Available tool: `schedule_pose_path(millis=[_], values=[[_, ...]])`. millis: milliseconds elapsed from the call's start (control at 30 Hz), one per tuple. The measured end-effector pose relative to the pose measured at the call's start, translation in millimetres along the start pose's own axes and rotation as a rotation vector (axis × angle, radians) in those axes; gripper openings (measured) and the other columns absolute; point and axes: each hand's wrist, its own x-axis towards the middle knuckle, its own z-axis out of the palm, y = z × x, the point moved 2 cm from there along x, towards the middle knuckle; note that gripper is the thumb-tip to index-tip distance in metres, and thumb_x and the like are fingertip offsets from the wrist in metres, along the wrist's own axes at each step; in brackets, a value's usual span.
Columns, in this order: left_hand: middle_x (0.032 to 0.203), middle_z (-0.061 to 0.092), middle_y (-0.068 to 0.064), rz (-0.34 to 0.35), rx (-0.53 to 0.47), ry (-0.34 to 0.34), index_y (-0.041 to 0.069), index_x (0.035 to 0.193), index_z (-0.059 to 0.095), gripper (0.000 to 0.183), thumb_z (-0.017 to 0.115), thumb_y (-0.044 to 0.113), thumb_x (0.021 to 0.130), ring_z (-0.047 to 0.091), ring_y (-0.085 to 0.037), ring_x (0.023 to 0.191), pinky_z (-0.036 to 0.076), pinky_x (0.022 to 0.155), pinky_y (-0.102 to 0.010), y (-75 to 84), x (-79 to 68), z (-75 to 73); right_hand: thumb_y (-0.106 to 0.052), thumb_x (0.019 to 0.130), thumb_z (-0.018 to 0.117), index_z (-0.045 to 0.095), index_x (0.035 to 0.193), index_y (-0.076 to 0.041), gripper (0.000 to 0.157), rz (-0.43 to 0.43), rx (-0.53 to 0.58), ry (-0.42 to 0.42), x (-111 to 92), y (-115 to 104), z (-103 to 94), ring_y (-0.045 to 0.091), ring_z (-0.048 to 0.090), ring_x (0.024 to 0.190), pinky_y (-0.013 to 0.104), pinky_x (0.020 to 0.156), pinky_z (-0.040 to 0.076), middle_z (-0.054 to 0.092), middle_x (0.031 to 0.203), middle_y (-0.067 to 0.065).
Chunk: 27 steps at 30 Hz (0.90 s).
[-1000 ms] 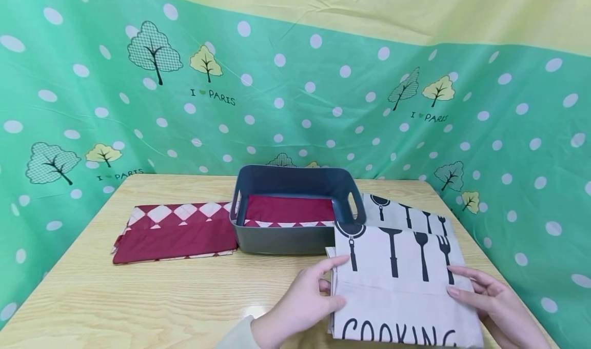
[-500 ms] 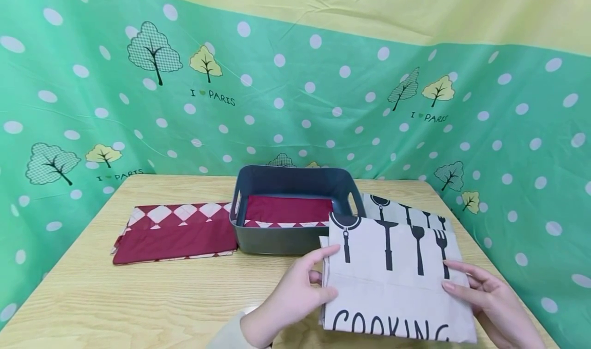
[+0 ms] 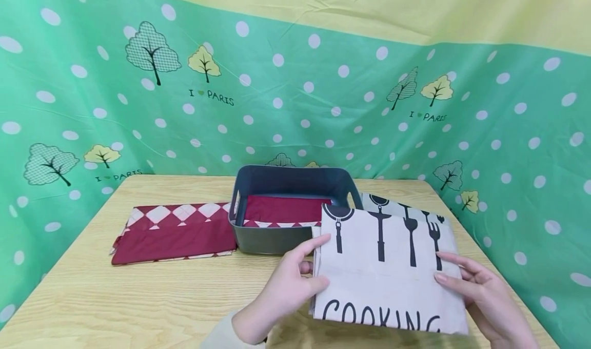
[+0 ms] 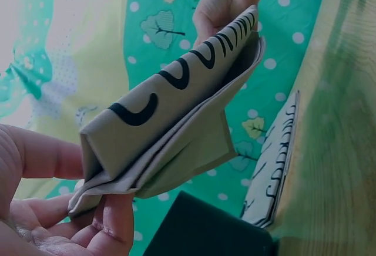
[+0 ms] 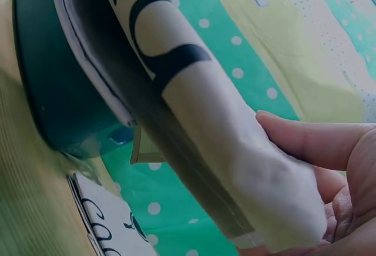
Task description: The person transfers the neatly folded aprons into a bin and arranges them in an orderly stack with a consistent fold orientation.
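A folded white cloth (image 3: pixel 383 282) with black kitchen utensils and the word COOKING printed on it is held up between both hands. My left hand (image 3: pixel 288 285) pinches its left edge, thumb on the front and fingers behind. At the opposite edge my right hand (image 3: pixel 482 290) grips it the same way. Layers of the fold hang apart along the underside of the cloth (image 4: pixel 176 115) in the left wrist view. Behind it, a dark blue-grey bin (image 3: pixel 272 240) holds a folded dark red cloth (image 3: pixel 288 208) with white diamonds; the white cloth overlaps the bin's right front corner.
Left of the bin lies another folded red cloth (image 3: pixel 180 236) with white diamonds. A second white utensil-print cloth (image 3: pixel 392 205) lies on the table at right, partly hidden by the held one. A green dotted curtain (image 3: pixel 295 97) hangs behind the wooden table (image 3: pixel 152 303).
Both hands have moved the white cloth a little left and upward, away from me and towards the bin. The bin and the other cloths stay where they were.
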Motion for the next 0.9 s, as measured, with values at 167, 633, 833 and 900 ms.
schedule_pose_path(millis=[167, 633, 833, 900], values=[[0.135, 0.056, -0.025, 0.03, -0.001, 0.011, 0.007, 0.148, 0.044, 0.07, 0.059, -0.01, 0.083, 0.068, -0.023, 0.1, 0.061, 0.08, -0.04, 5.7, 0.9, -3.2, 0.001, 0.096, 0.059, 0.072, 0.111, -0.037, 0.042, -0.022, 0.013, 0.011, 3.1, -2.9, 4.3, 0.019, 0.074, 0.082, 0.037, 0.068, 0.061, 0.074, 0.102, -0.01], [0.132, 0.057, -0.023, 0.04, -0.054, 0.08, 0.009, 0.147, 0.046, 0.068, 0.065, -0.005, 0.084, 0.066, -0.018, 0.097, 0.061, 0.079, -0.04, 14.8, -2.1, -14.7, 0.009, 0.095, 0.052, 0.072, 0.116, -0.03, 0.048, -0.159, 0.1, -0.127, 8.3, -11.1, 20.6, 0.019, 0.075, 0.075, 0.036, 0.063, 0.061, 0.075, 0.097, -0.002], [0.131, 0.058, -0.025, 0.05, -0.055, 0.103, 0.008, 0.147, 0.046, 0.069, 0.067, -0.005, 0.083, 0.066, -0.019, 0.099, 0.061, 0.08, -0.04, 17.9, -4.9, -19.7, 0.01, 0.095, 0.052, 0.072, 0.115, -0.03, 0.049, -0.169, 0.098, -0.14, 9.9, -14.7, 28.4, 0.018, 0.075, 0.075, 0.036, 0.063, 0.061, 0.076, 0.098, -0.002], [0.132, 0.057, -0.026, 0.053, -0.06, 0.108, 0.008, 0.147, 0.046, 0.069, 0.067, -0.005, 0.083, 0.066, -0.02, 0.1, 0.061, 0.08, -0.04, 18.7, -5.7, -20.7, 0.01, 0.095, 0.052, 0.072, 0.115, -0.03, 0.049, -0.171, 0.097, -0.145, 10.4, -15.9, 30.5, 0.018, 0.075, 0.075, 0.036, 0.063, 0.061, 0.075, 0.097, -0.002]])
